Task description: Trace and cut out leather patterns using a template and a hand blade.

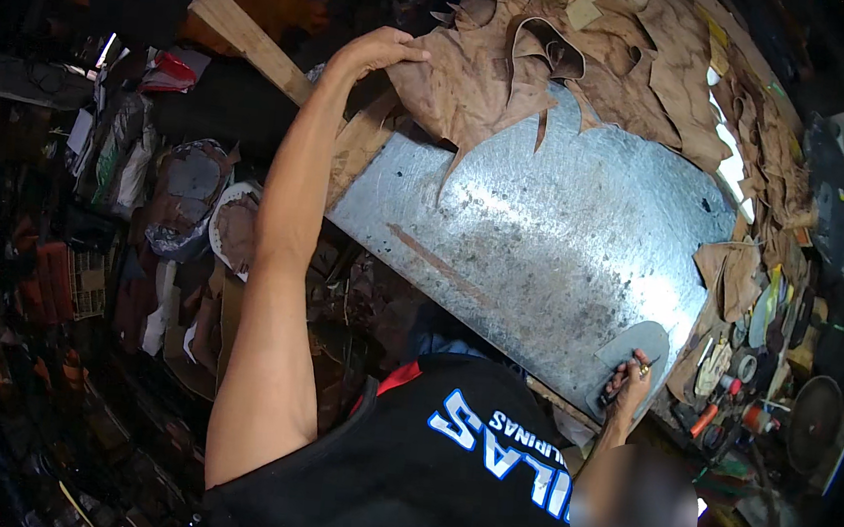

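Observation:
My left arm reaches to the far left of the table, where my left hand (380, 51) is closed on the edge of a brown leather hide (477, 88). The hide has ragged, cut-out edges and lies partly over the metal sheet. At the near right corner, my right hand (629, 382) is closed around a slim, dark tool with a thin tip; its exact kind is too small to tell. Next to that hand lies a flat grey piece with a rounded edge (641, 341), resting on the shiny metal tabletop (545, 234).
More brown leather (677, 105) is heaped along the far side. A wooden plank (251, 43) juts out at the far left. Beyond the right edge lie small tools and an orange-red cylinder (704, 420). To the left stand a white tub (229, 237) and a red crate (51, 281).

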### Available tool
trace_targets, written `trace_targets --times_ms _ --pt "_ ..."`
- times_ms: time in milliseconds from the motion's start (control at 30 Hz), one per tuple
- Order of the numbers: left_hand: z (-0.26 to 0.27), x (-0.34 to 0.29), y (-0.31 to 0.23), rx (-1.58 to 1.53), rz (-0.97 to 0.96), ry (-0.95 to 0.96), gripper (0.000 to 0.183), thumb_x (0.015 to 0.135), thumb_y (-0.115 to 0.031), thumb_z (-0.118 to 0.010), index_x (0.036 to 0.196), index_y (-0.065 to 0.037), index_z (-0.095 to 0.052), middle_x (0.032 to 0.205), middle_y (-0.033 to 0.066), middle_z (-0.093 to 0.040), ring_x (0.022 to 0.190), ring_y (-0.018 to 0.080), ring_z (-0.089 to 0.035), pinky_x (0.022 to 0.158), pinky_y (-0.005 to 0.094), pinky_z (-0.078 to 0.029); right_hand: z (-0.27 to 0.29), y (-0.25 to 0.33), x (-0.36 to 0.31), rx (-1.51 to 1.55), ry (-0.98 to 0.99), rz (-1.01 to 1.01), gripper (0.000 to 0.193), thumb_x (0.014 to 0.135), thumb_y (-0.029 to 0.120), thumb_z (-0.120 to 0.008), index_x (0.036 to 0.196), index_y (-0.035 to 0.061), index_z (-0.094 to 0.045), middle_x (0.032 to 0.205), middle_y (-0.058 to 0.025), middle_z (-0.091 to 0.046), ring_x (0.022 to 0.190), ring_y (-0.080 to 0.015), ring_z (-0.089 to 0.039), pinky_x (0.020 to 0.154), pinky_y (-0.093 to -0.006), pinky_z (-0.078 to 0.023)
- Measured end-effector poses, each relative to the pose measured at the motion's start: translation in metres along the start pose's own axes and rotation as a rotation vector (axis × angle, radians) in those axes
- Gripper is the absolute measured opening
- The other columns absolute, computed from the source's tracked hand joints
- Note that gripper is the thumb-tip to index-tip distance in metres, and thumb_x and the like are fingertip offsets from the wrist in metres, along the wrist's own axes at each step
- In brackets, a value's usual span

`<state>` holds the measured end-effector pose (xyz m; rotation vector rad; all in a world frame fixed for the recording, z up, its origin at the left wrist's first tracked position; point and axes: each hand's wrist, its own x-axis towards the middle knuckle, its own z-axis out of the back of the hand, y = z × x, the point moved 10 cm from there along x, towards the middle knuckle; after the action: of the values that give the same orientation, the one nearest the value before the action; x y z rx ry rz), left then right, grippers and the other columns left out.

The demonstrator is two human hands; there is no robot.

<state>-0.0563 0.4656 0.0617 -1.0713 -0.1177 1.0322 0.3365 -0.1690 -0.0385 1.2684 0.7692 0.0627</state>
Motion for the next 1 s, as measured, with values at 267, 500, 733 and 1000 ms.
trace_targets --times_ms 267,500,733,1000 --pt "-0.05 -0.037 -0.086 -0.568 -0.062 0.153 0.059 0.091 -0.016 -0.061 0.143 -0.006 -0.035 0.127 0.0114 -0.055 0.104 0.0235 -0.062 0.075 0.0407 -0.061 -0.002 -0.004 0.0 0.033 0.016 -0.012 0.03 0.093 0.012 -0.056 0.122 0.0051 -0.051 0.071 -0.0051 -0.055 0.043 -0.0098 -0.045 0.035 -0.0261 -0.039" --pt "-0.082 0.002 -0.276 -0.735 -0.388 0.303 0.03 0.092 -0.009 -0.056 0.121 -0.002 -0.053 0.107 0.0137 -0.064 0.099 0.0241 -0.064 0.082 0.0417 -0.057 -0.005 0.004 -0.006 0.045 0.034 0.022 0.028 0.093 0.011 -0.056 0.121 0.0047 -0.051 0.07 -0.0043 -0.055 0.043 -0.0098 -0.045 0.035 -0.0261 -0.04" --pt "-0.087 0.063 -0.415 -1.023 -0.708 0.564 0.019 0.095 -0.012 -0.049 0.1 0.002 -0.059 0.1 0.0156 -0.063 0.094 0.0282 -0.065 0.086 0.0553 -0.055 -0.012 0.011 -0.001 0.056 0.039 0.035 0.029 0.093 0.011 -0.055 0.121 0.0034 -0.05 0.07 -0.0047 -0.056 0.043 -0.0098 -0.046 0.035 -0.0259 -0.04" --pt "-0.186 -0.12 -0.349 -1.072 -0.668 0.277 0.029 0.096 -0.015 -0.052 0.123 -0.004 -0.05 0.106 0.0112 -0.062 0.083 0.02 -0.066 0.07 0.0375 -0.059 0.003 0.001 -0.014 0.057 -0.021 0.019 0.034 0.092 0.01 -0.055 0.124 0.0011 -0.048 0.074 -0.0061 -0.057 0.045 -0.0101 -0.047 0.037 -0.0258 -0.042"
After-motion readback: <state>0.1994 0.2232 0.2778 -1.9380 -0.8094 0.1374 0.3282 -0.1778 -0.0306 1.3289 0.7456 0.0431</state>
